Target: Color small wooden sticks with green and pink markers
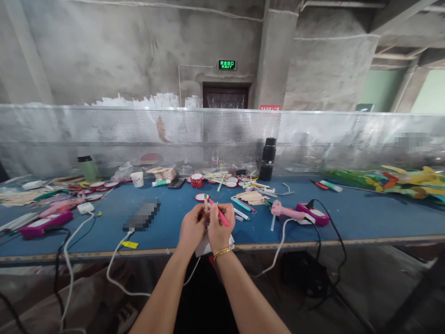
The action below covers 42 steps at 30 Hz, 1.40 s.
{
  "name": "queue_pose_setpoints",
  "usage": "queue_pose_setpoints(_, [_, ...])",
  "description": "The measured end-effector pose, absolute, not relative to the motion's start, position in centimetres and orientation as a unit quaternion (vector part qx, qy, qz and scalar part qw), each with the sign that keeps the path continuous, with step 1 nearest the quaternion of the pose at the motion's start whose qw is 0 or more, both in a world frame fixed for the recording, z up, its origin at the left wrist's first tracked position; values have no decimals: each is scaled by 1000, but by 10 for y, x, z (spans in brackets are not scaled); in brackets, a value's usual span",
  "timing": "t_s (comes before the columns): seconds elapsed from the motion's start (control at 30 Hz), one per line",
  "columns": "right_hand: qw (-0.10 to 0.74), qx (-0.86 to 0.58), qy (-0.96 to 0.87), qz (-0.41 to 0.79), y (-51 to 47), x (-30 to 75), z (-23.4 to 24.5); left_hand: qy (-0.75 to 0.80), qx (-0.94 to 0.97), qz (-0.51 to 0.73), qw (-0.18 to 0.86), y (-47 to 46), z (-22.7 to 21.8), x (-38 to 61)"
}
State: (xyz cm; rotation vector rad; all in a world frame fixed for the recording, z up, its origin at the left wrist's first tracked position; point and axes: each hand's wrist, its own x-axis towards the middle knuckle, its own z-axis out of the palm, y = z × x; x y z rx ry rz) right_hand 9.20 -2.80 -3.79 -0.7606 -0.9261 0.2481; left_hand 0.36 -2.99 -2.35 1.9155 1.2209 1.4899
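Note:
Over the front edge of the blue table, my left hand [192, 226] is closed around a small wooden craft stick [206, 204] with a green tip, held upright. My right hand [219, 229] grips a pink marker [223, 218], its front end close to the stick; whether they touch I cannot tell. Something white, like paper [202, 248], shows below my hands. Just beyond my fingers lies a round red-rimmed white disc [200, 197]. Several pens, among them a turquoise marker [239, 202], lie right of my hands near a pile of craft sticks [255, 198].
A pink glue gun [287, 211] and its cable lie to the right; a phone [142, 215] with a white cable lies left. At the back stand a black bottle [268, 160], a green tumbler [88, 169] and a paper cup [137, 179], before a perforated metal screen [239, 134].

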Motion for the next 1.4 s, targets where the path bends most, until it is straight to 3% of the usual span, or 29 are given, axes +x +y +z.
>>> queue_pose_setpoints(1.4, [819, -356, -437, 104, -33, 92, -36, 437, 685, 545, 206, -31, -23, 4])
